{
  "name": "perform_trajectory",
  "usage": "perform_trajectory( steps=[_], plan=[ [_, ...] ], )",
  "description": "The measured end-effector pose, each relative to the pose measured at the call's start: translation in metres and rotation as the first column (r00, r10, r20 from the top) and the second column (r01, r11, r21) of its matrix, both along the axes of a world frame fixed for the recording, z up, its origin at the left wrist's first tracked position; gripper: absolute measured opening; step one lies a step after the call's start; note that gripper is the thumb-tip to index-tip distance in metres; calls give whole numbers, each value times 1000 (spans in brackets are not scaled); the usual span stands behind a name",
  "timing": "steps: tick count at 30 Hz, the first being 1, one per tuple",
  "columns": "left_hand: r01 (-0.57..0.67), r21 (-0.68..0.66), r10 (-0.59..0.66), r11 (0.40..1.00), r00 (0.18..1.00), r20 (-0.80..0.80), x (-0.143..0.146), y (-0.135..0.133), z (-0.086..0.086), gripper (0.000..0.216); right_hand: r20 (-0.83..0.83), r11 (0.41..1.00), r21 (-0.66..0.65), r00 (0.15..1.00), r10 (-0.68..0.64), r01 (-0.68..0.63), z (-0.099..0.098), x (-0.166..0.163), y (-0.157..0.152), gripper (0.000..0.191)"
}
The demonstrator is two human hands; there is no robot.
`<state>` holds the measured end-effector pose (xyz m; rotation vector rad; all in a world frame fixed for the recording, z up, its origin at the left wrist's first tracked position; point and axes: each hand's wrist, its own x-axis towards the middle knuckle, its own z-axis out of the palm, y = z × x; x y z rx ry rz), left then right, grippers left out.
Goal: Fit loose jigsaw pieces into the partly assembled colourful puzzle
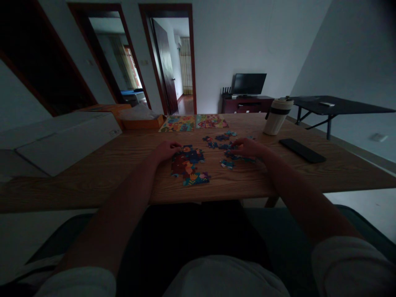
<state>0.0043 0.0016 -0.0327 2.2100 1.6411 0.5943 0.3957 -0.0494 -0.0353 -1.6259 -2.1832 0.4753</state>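
A partly joined jigsaw puzzle (183, 164) in dark blue, red-brown and orange lies on the table before me. At its upper left edge rests my left hand (167, 150), fingers loosely bent and apart, touching the border pieces. My right hand (247, 147) is lowered over a scatter of loose blue puzzle pieces (223, 137), its thumb and forefinger spread among them. Some pieces under that palm are hidden. One loose puzzle piece (227, 164) with a pale patch lies just below the right fingers. The dim light blurs small details.
Two colourful picture sheets (177, 123) lie at the table's far side. An orange tray (142, 123) with clear plastic and a white box (68, 138) stand left. To the right are a cream tumbler (278, 116) and a black phone-like slab (301, 150). The wooden table (123, 181) ends near my lap.
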Motion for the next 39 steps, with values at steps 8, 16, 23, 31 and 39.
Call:
perform_trajectory(
  steps=[8,16,23,31,39],
  plan=[
    [-1,-4,0,1000,1000,-3,0,-2,2,31,123,988,41,982,141,-147,-9,-1,9,45],
    [-15,-28,15,999,1000,-9,0,-1,1,31,76,999,40,997,30,-33,-12,9,13,30],
    [-13,-38,11,999,999,-37,0,-3,3,35,83,1000,14,997,-8,6,-8,5,8,32],
    [176,-10,-176,984,977,-124,0,-4,-1,46,95,998,57,995,-15,9,-14,12,18,29],
    [-45,27,46,999,998,-52,3,-2,3,38,-3,992,12,992,-125,125,1,6,10,35]
  ],
)
